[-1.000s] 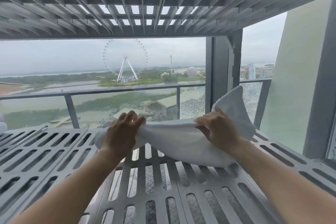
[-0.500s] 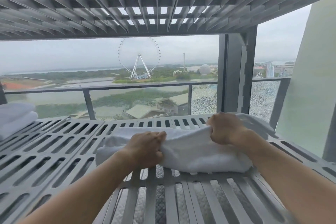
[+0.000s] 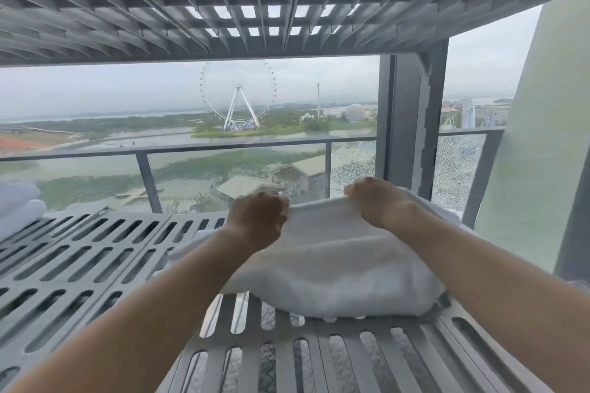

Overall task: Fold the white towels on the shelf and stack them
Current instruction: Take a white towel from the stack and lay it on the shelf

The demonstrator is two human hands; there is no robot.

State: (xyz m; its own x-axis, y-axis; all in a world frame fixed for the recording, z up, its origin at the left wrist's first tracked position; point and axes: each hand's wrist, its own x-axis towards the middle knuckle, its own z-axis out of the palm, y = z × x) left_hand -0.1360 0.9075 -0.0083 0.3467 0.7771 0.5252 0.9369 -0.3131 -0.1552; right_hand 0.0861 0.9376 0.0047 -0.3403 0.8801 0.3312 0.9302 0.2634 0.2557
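Note:
A white towel [image 3: 332,268] lies doubled over on the grey slotted shelf [image 3: 95,268], right of centre. My left hand [image 3: 258,217] grips its far upper edge at the left, and my right hand [image 3: 376,201] grips the same edge further right. Both fists hold that edge raised a little above the shelf, while the towel's bulk sags toward me and rests on the slats. At the far left edge sits a pile of white towels [image 3: 17,210], mostly cut off by the frame.
A second slotted shelf [image 3: 287,0] hangs close overhead. Behind the shelf are a glass railing [image 3: 191,150] and a grey post [image 3: 412,124]. A pale wall panel [image 3: 536,143] stands at the right. Bare slats stretch across the left and front.
Both hands have lifted the towel's far edge and moved closer together. The towel is bunched more compactly at the right. The camera has moved closer.

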